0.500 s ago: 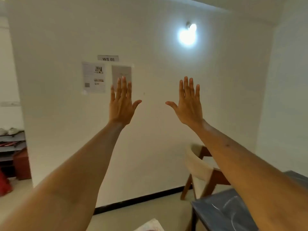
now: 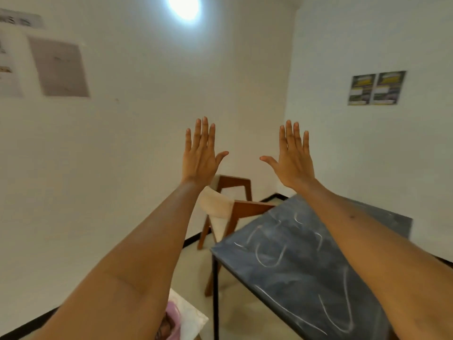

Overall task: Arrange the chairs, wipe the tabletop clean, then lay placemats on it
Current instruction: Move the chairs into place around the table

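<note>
Head view: the left hand is raised in front of the camera with its back toward the lens, four fingers straight and close together, thumb spread to the side; it holds nothing and touches nothing. The right hand is raised to a similar height in the same posture, fingers straight, thumb spread inward toward the other hand; it likewise holds nothing. The two hands are apart, with a clear gap between the thumbs, and both bare forearms run from the lower corners of the frame up to them. Below and between the arms stands a chair with a brown wooden frame and a pale cushioned back, placed just beside the far left corner of the desk. The desk has a dark slate-coloured top on thin black legs; its surface carries white chalk-like curved marks and a hazy smear. The right forearm passes above the desk top without visible contact. At the bottom edge, beside the left arm, lies a white and pink item, only partly seen and not identifiable. Blurred paper sheets hang on the left wall, two dark posters on the right wall, and a bright lamp glares at the top.
</note>
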Action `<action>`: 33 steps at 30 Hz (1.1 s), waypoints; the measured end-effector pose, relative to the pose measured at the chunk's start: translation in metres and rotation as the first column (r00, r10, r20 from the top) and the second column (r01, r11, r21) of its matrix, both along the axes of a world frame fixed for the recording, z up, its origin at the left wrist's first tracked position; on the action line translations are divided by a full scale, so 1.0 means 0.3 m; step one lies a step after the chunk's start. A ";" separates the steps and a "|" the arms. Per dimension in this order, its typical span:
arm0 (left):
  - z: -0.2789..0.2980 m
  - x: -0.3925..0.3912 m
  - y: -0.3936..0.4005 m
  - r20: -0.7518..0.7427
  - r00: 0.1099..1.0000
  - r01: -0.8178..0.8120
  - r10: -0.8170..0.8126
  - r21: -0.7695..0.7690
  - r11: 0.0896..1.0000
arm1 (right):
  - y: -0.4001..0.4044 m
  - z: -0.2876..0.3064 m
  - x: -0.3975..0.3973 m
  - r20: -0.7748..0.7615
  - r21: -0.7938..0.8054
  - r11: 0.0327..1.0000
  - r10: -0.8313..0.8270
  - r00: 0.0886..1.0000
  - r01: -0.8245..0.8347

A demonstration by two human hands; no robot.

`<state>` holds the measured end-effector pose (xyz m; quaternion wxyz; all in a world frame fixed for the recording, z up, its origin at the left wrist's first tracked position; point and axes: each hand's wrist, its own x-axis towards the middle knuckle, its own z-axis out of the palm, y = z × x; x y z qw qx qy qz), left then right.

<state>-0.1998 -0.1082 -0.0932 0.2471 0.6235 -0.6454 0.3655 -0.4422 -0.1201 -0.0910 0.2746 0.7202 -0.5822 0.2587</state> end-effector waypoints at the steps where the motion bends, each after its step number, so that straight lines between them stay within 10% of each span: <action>1: -0.026 -0.041 -0.017 0.002 1.000 0.023 -0.023 0.017 1.000 | 0.008 -0.028 -0.042 0.001 0.018 1.000 -0.024 1.000 0.024; 19: -0.504 -1.180 -0.086 -0.043 0.786 0.603 -0.617 0.274 0.749 | 0.362 -0.499 -0.983 -0.008 0.240 0.811 -0.548 0.836 0.534; 33: -0.744 -2.022 0.049 -0.079 0.607 0.736 -0.791 0.431 0.522 | 0.655 -0.729 -1.746 -0.027 0.364 0.599 -0.759 0.651 0.713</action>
